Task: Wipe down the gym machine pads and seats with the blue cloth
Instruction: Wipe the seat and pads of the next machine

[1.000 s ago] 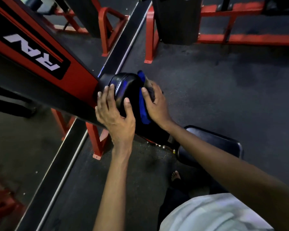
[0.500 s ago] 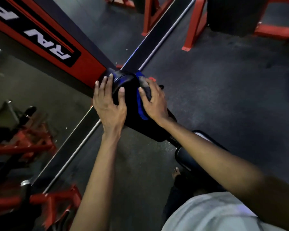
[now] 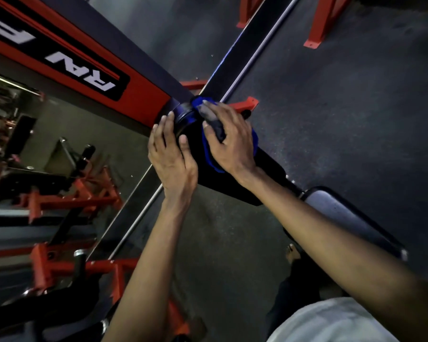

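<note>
A black padded back rest runs from the red and black machine frame down toward the black seat. My left hand holds the pad's upper left side, thumb on its face and fingers round the edge. My right hand presses the blue cloth onto the top of the pad, fingers curled over a bunched, darker part of it. Blue folds show above the fingertips and below the palm.
A wall mirror on the left reflects red machine frames. Red steel legs stand on the dark rubber floor at the back. A bare foot shows beside the seat.
The view has swung closer and turned. My right hand with the cloth has slid up toward the pad's top end; my left hand keeps its hold on the pad's side.
</note>
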`<state>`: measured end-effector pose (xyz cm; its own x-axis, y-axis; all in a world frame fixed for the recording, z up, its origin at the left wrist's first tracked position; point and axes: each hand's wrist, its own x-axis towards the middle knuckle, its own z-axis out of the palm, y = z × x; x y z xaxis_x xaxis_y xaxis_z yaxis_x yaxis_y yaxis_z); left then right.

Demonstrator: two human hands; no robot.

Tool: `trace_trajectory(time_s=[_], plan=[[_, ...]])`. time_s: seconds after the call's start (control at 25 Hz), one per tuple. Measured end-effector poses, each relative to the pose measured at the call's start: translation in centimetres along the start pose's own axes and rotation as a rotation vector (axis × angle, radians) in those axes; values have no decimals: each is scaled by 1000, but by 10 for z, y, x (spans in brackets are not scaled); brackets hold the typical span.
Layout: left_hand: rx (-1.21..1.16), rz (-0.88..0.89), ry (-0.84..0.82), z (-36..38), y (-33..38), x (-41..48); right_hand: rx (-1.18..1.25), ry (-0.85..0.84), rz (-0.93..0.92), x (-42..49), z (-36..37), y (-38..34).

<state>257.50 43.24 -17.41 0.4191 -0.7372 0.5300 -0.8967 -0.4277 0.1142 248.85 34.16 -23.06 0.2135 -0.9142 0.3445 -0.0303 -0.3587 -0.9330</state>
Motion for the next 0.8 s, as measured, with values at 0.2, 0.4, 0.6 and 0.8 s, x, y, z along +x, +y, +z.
trace_trajectory(time_s=[0.2, 0.4, 0.6, 0.8], plan=[[-128, -12, 31, 0, -1, -2, -147, -113, -258, 2, -4, 3], [32, -8, 73, 8, -1, -2, -95, -24, -190, -14, 0, 39], [83, -32, 103, 11, 1, -3, -154, 40, 216, -61, -9, 121], [63, -37, 105, 10, 5, -2, -114, -155, 617, -73, -25, 159]])
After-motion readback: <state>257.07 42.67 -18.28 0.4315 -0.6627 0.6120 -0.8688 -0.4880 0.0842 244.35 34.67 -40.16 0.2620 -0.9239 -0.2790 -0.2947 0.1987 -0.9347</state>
